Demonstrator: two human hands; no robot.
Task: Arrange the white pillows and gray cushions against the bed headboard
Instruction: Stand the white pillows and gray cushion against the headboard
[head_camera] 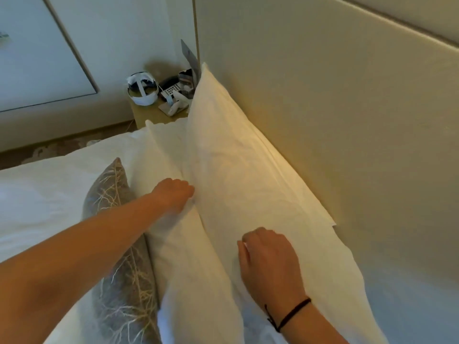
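Two white pillows stand on edge along the beige headboard (323,108). The back pillow (236,157) leans against the headboard. The front pillow (183,249) stands just before it. A gray cushion (121,281) with a pale branch pattern leans on the front pillow's near side. My left hand (173,194) reaches over the cushion, and its fingers pinch the fabric in the crease between the two pillows. My right hand (268,259), a black band on its wrist, rests with curled fingers on the back pillow's lower end.
A white duvet (42,194) covers the bed to the left. A bedside table (154,112) beyond the pillows holds a white headset (142,88), a phone and small items. A framed panel hangs on the wall at upper left.
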